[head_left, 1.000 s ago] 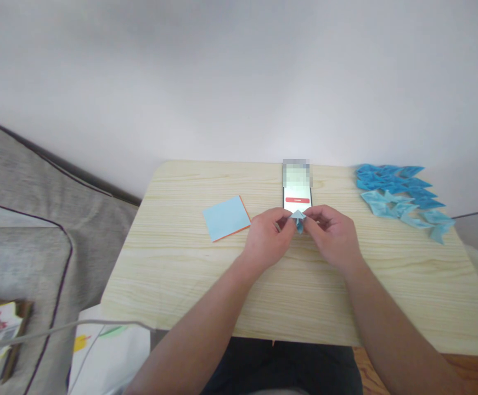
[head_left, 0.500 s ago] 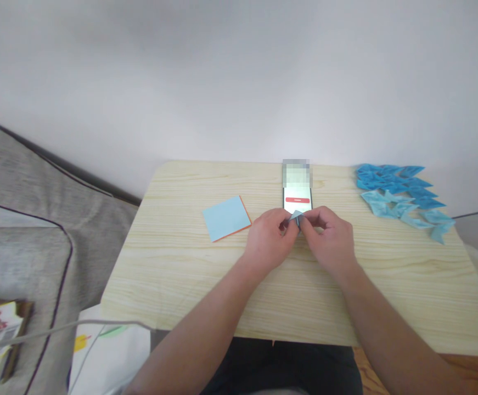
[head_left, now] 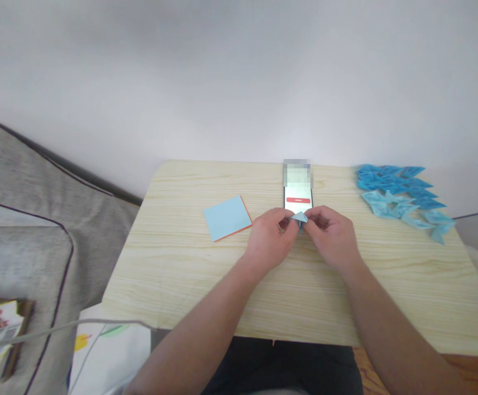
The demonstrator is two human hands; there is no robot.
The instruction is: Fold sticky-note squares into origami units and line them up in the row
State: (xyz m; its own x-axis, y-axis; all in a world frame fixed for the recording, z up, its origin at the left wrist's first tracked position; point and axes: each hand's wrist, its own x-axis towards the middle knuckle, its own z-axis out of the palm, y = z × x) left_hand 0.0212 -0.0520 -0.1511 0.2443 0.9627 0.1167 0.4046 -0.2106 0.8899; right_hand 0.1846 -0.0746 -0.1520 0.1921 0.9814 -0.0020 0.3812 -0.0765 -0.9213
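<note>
Between my two hands is a small piece of folded light-blue origami paper (head_left: 300, 217), pointed at the top. My left hand (head_left: 269, 236) pinches its left side between thumb and fingers. On the right side, my right hand (head_left: 332, 233) grips it the same way. The fingers hide much of the paper's lower part. Just beyond the hands a phone (head_left: 298, 192) with a lit screen lies on the table, its lower end partly covered by them. Left of my left hand rests a stack of square paper (head_left: 227, 218), light blue on top with an orange edge.
Several folded blue paper pieces (head_left: 395, 184) lie in rows at the table's back right, with lighter blue ones (head_left: 391, 206) in front. The wooden table (head_left: 173, 274) meets a white wall (head_left: 222, 82). A grey sofa (head_left: 94, 219) stands at left, and a cable (head_left: 111, 321) crosses the lower left.
My right hand has shifted slightly right, and the fingers are a little farther apart. More of the folded paper's pointed top shows between them now.
</note>
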